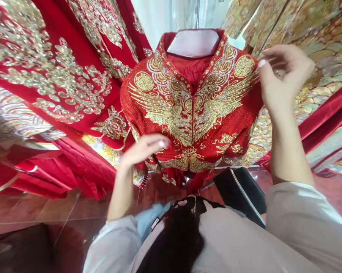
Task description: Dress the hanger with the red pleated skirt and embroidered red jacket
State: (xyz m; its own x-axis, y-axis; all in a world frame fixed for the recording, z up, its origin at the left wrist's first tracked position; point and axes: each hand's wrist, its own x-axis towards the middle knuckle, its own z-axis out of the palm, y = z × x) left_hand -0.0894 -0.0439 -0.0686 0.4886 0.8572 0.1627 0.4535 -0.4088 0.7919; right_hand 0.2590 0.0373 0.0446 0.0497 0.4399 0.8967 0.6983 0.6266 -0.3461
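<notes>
A red jacket (193,110) with gold embroidery and a stand-up collar hangs upright in front of me, fastened down the middle. A pale, flat-topped neck form (194,42) shows inside its collar. My left hand (145,149) is at the lower left front of the jacket, fingers stretched out, nothing in them. At the jacket's right shoulder is my right hand (286,74), its fingers bent and apart from the thumb. The thumb tip is at the shoulder's edge; whether it presses on the cloth I cannot tell. A white tag (237,41) lies beside the collar.
Red garments with beaded gold trim (71,79) hang close on the left. Gold patterned garments (315,49) hang on the right. A black box-like object (239,189) with a pale edge stands on the reddish tiled floor (71,212). Something dark (22,246) lies lower left.
</notes>
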